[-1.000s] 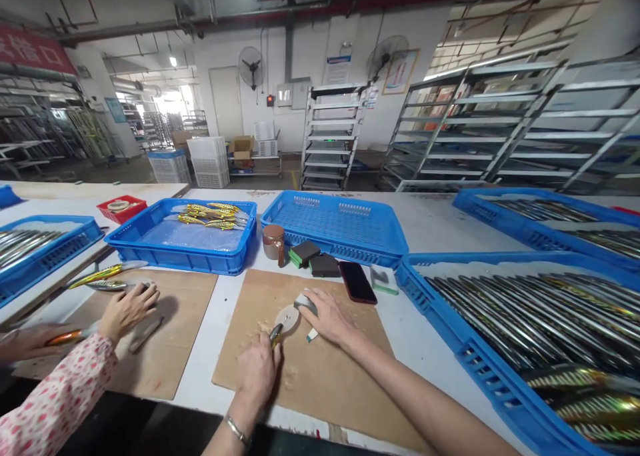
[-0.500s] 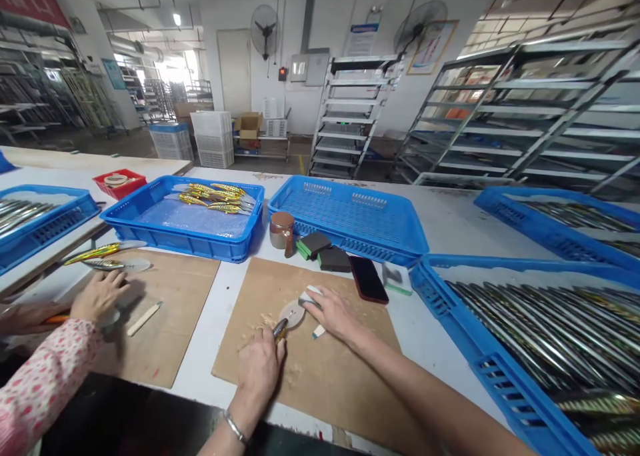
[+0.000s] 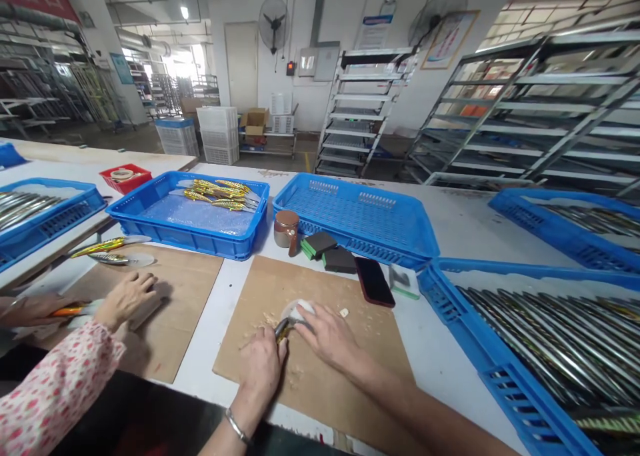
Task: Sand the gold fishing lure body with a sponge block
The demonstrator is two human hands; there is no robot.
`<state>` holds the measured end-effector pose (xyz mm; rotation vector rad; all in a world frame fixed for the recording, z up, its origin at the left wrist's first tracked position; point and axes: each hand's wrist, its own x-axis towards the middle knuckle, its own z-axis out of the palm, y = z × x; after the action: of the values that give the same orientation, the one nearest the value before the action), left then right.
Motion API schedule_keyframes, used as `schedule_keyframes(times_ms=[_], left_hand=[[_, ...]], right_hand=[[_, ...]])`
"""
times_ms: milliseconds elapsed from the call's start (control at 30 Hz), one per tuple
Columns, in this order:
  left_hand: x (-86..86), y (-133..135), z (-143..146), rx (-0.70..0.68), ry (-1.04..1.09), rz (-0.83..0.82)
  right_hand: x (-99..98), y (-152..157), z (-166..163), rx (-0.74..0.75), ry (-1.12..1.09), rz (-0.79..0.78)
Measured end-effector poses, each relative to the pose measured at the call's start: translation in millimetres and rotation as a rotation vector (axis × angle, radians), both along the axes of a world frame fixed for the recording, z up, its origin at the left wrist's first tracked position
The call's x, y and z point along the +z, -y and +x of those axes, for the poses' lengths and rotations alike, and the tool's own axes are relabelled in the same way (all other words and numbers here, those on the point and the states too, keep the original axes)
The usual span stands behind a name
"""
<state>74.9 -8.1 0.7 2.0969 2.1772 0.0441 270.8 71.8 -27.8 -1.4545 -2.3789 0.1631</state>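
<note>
- Gripping a dark and gold fish-shaped piece [image 3: 281, 330], the left hand [image 3: 261, 363] is closed and hides most of it; the piece is above the near middle of a cardboard sheet [image 3: 320, 399].
- The right hand [image 3: 327, 336] has its fingers closed on a pale pad [image 3: 305, 307], against the round clear end of the piece.
- Pale crumbs lie around both hands, and one small white bit [image 3: 343, 313] lies to the right.
- At the far edge of the sheet stands a brown mug [image 3: 286, 231]; to its right come two black-and-green blocks [image 3: 340, 259], a dark phone [image 3: 375, 281] and a small clear packet [image 3: 404, 281]. The mug and the blocks stand between the sheet and the far blue tray [image 3: 350, 209].
- To the right, a near blue tray [image 3: 473, 339] holds a long row of dark shiny pieces [image 3: 537, 336].
- On the far left, another blue tray [image 3: 165, 213] holds gold pieces [image 3: 220, 193].
- At the left, a co-worker's hand [image 3: 127, 299] is over a second cardboard sheet [image 3: 185, 286]; I cannot tell whether it holds something.
</note>
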Motion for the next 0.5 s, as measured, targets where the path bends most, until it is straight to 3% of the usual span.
schedule_keyframes(times_ms=[67, 233, 400, 500], left_hand=[[1.2, 0, 1, 0.007, -0.008, -0.004], [5.4, 1, 3, 0.024, 0.006, -0.016], [6.1, 1, 5, 0.03, -0.014, -0.028], [6.1, 1, 5, 0.033, 0.005, -0.035]], right_hand=[[-0.1, 2, -1, 0.051, -0.035, -0.007], [4.2, -1, -2, -0.104, 0.068, -0.048], [9.2, 0, -3, 0.007, 0.045, -0.043], [9.8, -5, -1, -0.085, 0.1, -0.091]])
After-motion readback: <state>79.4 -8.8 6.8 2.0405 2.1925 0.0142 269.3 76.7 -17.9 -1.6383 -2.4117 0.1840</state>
